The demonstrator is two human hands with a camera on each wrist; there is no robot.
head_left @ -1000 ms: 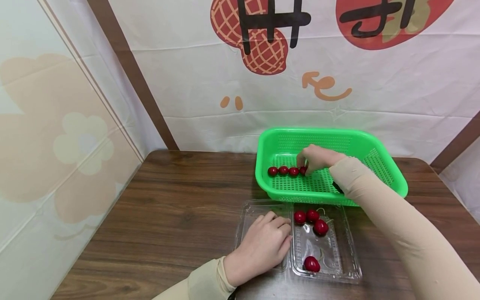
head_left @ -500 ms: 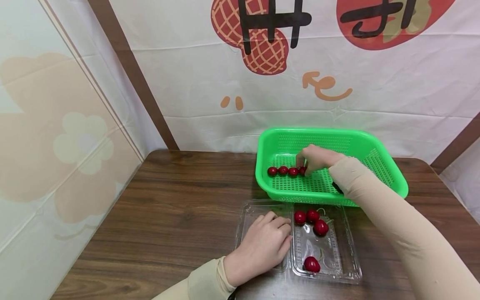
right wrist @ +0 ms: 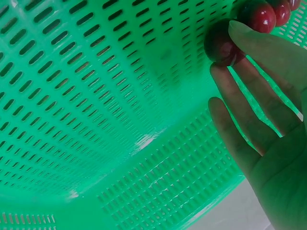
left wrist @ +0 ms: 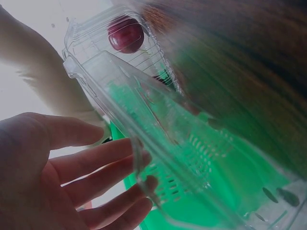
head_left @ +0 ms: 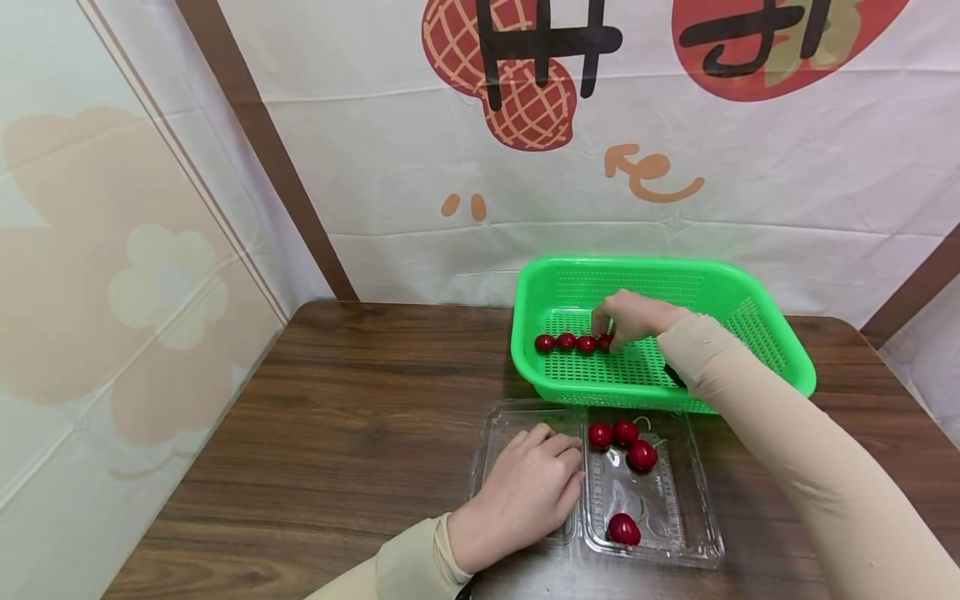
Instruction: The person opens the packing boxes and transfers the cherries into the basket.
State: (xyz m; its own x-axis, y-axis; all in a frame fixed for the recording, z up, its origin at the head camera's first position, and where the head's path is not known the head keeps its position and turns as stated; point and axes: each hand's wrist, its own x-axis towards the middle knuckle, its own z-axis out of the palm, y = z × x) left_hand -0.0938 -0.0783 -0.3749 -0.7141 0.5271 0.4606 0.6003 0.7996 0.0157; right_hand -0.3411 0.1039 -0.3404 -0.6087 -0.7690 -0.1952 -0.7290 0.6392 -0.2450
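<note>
Inside the green basket [head_left: 780, 358], my right hand [head_left: 637, 317] pinches a dark red cherry [right wrist: 222, 43] between thumb and fingertips, at the right end of a row. Three more cherries [head_left: 566, 342] continue that row to the left. My left hand [head_left: 525, 483] rests over the left half of a clear plastic clamshell box [head_left: 697, 500], its fingers loosely bent at the middle fold. In the left wrist view those fingertips lie along the clear plastic edge. Several cherries with stems sit in the box's right half, one cherry [head_left: 624, 528] near the front and the others towards the back.
The basket stands at the back of the brown wooden table [head_left: 337, 433], directly behind the box. A printed white cloth [head_left: 390, 167] hangs behind the table, and a flower-patterned panel [head_left: 112, 292] is on the left. My right forearm [head_left: 810, 467] reaches over the table's right side.
</note>
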